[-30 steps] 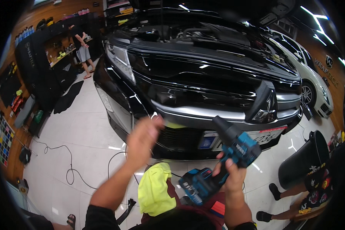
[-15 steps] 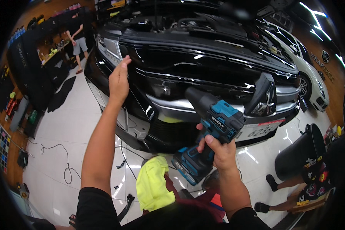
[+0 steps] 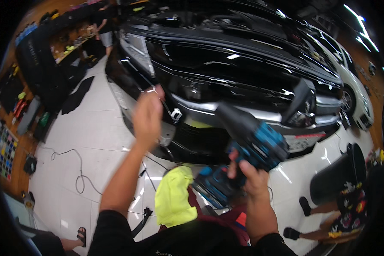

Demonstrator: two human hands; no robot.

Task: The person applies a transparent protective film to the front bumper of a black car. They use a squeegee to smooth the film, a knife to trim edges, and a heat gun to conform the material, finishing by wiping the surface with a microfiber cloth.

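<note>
My right hand (image 3: 254, 177) is wrapped round the handle of a black and blue cordless blower (image 3: 264, 145), its wide black nozzle pointing toward the front of a black car (image 3: 251, 64). My left hand (image 3: 148, 117) is raised beside the bumper's left corner, below the headlight (image 3: 139, 49). Its fingers are stretched out and blurred, and nothing shows in it; whether it touches the bumper I cannot tell. A bright yellow cloth (image 3: 173, 198) hangs over my leg, between my forearms.
A black bin (image 3: 339, 173) stands at the right, near a seated person's patterned shorts (image 3: 354, 209). Behind it is a white car (image 3: 354, 89). Another person (image 3: 103, 27) stands at the far left. A thin cable (image 3: 79, 166) lies on the floor; a sandalled foot (image 3: 82, 237) shows lower left.
My left hand has moved from beside the headlight down toward the bumper's corner. The blower has shifted slightly right and down, still in my right hand. The whole view has shifted a little.
</note>
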